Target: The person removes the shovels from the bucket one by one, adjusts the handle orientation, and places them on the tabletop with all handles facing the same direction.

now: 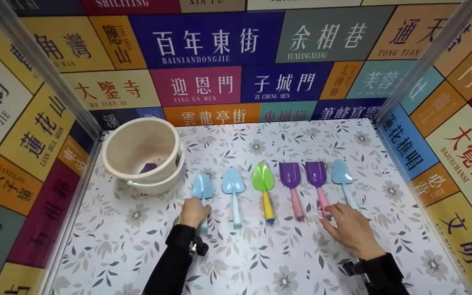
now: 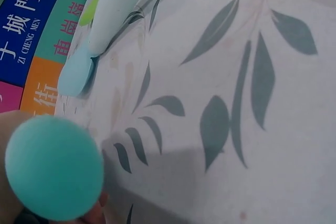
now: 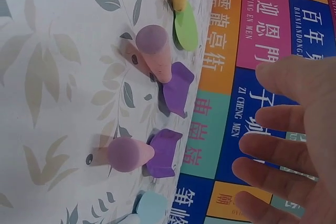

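On the left, my left hand (image 1: 194,212) grips the handle of a light blue toy shovel (image 1: 204,186); in the left wrist view the round turquoise end of that handle (image 2: 54,167) points at the camera. My right hand (image 1: 350,229) hovers with spread fingers near the handle of the right purple shovel (image 1: 316,173) and the light blue shovel at the far right (image 1: 342,172). Between the hands lie another light blue shovel (image 1: 233,180), a green shovel with a yellow handle (image 1: 263,178) and a purple shovel with a pink handle (image 1: 290,175).
A cream bucket (image 1: 113,153) stands at the back left, its handle hanging in front, with a small purple thing (image 1: 148,167) inside. Walls of coloured name tiles (image 1: 215,41) enclose the back and sides. A leaf-patterned white cloth (image 1: 285,262) covers the table.
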### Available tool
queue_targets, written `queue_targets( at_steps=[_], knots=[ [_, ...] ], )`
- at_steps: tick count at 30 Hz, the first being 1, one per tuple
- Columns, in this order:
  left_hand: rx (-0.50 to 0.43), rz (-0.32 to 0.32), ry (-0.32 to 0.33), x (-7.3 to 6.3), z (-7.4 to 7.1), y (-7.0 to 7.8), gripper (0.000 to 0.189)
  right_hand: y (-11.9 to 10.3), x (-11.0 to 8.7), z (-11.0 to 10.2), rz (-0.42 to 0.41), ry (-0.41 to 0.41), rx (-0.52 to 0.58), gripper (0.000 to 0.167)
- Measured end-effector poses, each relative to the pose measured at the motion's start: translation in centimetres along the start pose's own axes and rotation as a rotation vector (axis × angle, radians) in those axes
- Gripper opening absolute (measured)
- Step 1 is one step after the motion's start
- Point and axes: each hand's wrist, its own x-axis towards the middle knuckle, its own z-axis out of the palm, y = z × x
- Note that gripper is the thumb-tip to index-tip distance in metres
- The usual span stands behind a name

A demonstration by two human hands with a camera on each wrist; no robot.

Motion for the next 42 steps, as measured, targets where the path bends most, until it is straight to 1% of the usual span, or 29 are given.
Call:
queue_targets(
  at_steps=[4, 7, 13, 14, 15, 19, 22, 26, 29, 31, 32, 34, 36, 39, 40, 42],
  knots=[
    [-0.013, 0.012, 0.013, 0.1, 0.2, -0.2, 0.03, -0.2, 0.0, 0.0, 0.013, -0.018, 0.01, 0.03],
    [-0.025, 0.025, 0.016, -0.1, 0.1, -0.1, 0.029, -0.3, 0.0, 0.0, 0.029, -0.031, 0.016, 0.03],
    [-0.037, 0.029, 0.01, -1.7, -1.5, 1.3, 0.03, -0.4, 0.0, -0.1, 0.038, -0.035, 0.017, 0.03],
    [-0.037, 0.029, 0.017, -2.0, -1.8, 1.7, 0.03, -0.4, 0.0, -0.1, 0.038, -0.033, 0.016, 0.03],
    [-0.032, 0.034, 0.019, -2.0, -1.8, 1.6, 0.031, -0.4, 0.0, -0.1, 0.038, -0.031, 0.015, 0.031],
    [-0.023, 0.053, 0.04, -2.9, -2.7, 2.4, 0.032, -0.3, 0.0, -0.1, 0.035, -0.028, 0.01, 0.032],
    [-0.004, 0.066, 0.052, -3.8, -3.8, 3.1, 0.034, -0.3, 0.0, -0.1, 0.031, -0.026, 0.012, 0.031],
    [0.031, 0.093, 0.065, -4.1, -4.4, 3.2, 0.039, -0.4, 0.0, -0.2, 0.031, -0.028, 0.014, 0.03],
    [0.048, 0.13, 0.09, -4.6, -5.5, 3.4, 0.041, -0.4, 0.0, -0.2, 0.034, -0.027, 0.011, 0.03],
    [0.068, 0.179, 0.127, -4.9, -6.7, 3.7, 0.039, -0.4, 0.0, -0.2, 0.029, -0.024, 0.011, 0.031],
    [0.075, 0.204, 0.142, -5.2, -7.5, 3.9, 0.037, -0.4, 0.0, -0.3, 0.025, -0.022, 0.011, 0.03],
    [0.082, 0.276, 0.192, -5.7, -9.2, 4.5, 0.034, -0.4, 0.0, -0.4, 0.02, -0.016, 0.01, 0.031],
    [0.077, 0.341, 0.242, -6.3, -11.4, 5.3, 0.031, -0.4, 0.0, -0.5, 0.02, -0.014, 0.011, 0.031],
    [0.07, 0.409, 0.314, -6.7, -14.9, 6.5, 0.026, -0.4, 0.0, -0.6, 0.028, -0.014, 0.011, 0.031],
    [0.071, 0.423, 0.341, -6.7, -16.1, 6.8, 0.025, -0.4, 0.0, -0.6, 0.031, -0.015, 0.011, 0.032],
    [0.066, 0.427, 0.365, -6.4, -18.7, 7.2, 0.024, -0.4, 0.1, -0.6, 0.035, -0.021, 0.011, 0.032]
  ],
)
